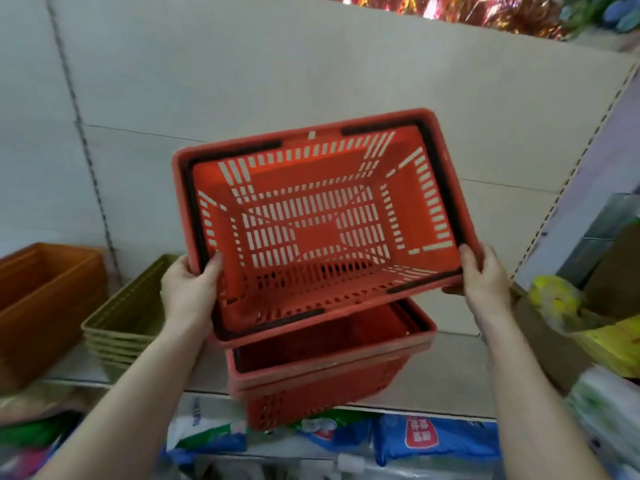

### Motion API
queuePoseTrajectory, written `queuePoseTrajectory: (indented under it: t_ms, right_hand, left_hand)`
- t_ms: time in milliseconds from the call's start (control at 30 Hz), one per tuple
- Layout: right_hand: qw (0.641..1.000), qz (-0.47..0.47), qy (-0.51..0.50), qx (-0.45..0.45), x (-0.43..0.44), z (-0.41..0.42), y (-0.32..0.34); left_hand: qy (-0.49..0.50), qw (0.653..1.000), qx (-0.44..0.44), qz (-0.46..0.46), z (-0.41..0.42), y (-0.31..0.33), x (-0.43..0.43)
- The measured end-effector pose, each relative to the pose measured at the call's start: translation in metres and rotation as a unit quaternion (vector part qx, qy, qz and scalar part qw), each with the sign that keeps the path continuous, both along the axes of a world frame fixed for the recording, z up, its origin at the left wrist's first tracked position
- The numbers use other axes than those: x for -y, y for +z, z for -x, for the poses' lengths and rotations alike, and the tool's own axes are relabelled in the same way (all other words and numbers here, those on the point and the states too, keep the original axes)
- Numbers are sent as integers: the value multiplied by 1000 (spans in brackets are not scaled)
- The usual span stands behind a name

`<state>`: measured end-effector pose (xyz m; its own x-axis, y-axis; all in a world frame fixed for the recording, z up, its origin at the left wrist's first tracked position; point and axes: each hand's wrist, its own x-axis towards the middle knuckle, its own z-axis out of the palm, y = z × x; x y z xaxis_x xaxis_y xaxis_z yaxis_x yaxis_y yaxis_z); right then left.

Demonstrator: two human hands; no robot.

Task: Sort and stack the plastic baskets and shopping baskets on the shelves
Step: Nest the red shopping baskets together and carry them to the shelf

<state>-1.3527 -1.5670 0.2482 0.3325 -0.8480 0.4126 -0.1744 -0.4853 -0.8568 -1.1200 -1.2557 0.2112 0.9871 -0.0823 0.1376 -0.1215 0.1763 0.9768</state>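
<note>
Both hands are clamping the red shopping basket (322, 223) by its rim, the left hand (188, 289) wrapping the near-left corner with the thumb hooked inside, the right hand (485, 282) pinching the right edge, so it's hanging in the air tipped open-side toward the camera, black handles folded flat along the rim. Right under it the stack of red shopping baskets (329, 372) is sitting on the shelf (457, 386), looks like two or so already nested, and its front is poking out a bit past the shelf lip. So I'd say the red pile is partly done and this one is going on next; it'll need levelling out first so the bottom drops into the top basket instead of catching the rim. Over to the left the olive plastic baskets (128, 323) are already stacked and the orange bins (45, 306) are sitting beside them. Plenty of open air above, back panel well behind, but the yellow packages (595, 327) on the right are crowding that side.
</note>
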Motion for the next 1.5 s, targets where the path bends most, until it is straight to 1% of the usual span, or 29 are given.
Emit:
queuePoseTrajectory:
  t_ms: [100,167,200,267,333,467,567,633,767,833,867,933,967,1033,1100,1200,1267,1333,1400,1433,1500]
  right_hand:
    - [998,45,-32,-2,2,-5,4]
    - [998,34,-50,-32,7,0,3]
    - [996,20,-61,-54,10,2,0]
    - [992,-16,-78,-102,19,3,-11]
    - [986,-44,-81,-141,29,1,-24]
    - [959,-33,-74,-270,48,-7,-51]
    - [947,-46,-36,-316,51,-19,-74]
    - [939,-66,-16,-338,49,-27,-97]
    - [947,-91,-54,-304,47,-39,-121]
    - [955,-107,-73,-266,46,-42,-123]
    - [961,-124,-86,-231,42,-42,-125]
    - [971,-170,-112,-123,25,-45,-131]
    - [971,-192,-124,-70,12,-45,-135]
    - [962,-237,-139,-2,-19,-47,-145]
    - [946,-294,-133,21,-56,-53,-154]
    - [919,-382,-51,78,-114,-69,-161]
    - [905,-413,-20,99,-131,-79,-161]
    - [903,-422,-29,81,-127,-81,-155]
    - [898,-435,-30,54,-115,-73,-147]
    - [897,-440,-22,47,-110,-65,-144]
    - [895,-445,-6,31,-100,-45,-142]
  left_hand:
    - [-49,998,33,-21,3,4,-12]
    - [-70,994,56,-55,5,2,-15]
    - [-83,993,53,-67,6,0,-15]
    - [-98,991,31,-88,6,-9,-7]
    - [-90,987,7,-130,5,-19,4]
    - [-72,970,-41,-227,-1,-50,13]
    - [-77,952,-66,-287,-1,-76,16]
    - [-74,947,-76,-303,3,-83,21]
    - [-57,950,-65,-301,2,-85,31]
    - [-67,950,-61,-299,3,-83,32]
    - [-73,951,-63,-294,4,-82,32]
    - [-81,950,-73,-294,9,-78,31]
    - [-82,951,-71,-291,11,-76,30]
    - [-84,953,-69,-283,14,-75,27]
    - [-91,954,-66,-278,15,-77,23]
    - [-122,954,-86,-258,22,-84,19]
    - [-149,948,-88,-267,39,-87,18]
    - [-151,935,-53,-316,55,-86,17]
    - [-113,910,39,-397,61,-77,14]
    - [-85,889,98,-439,59,-69,11]
    - [-39,833,207,-512,44,-60,6]
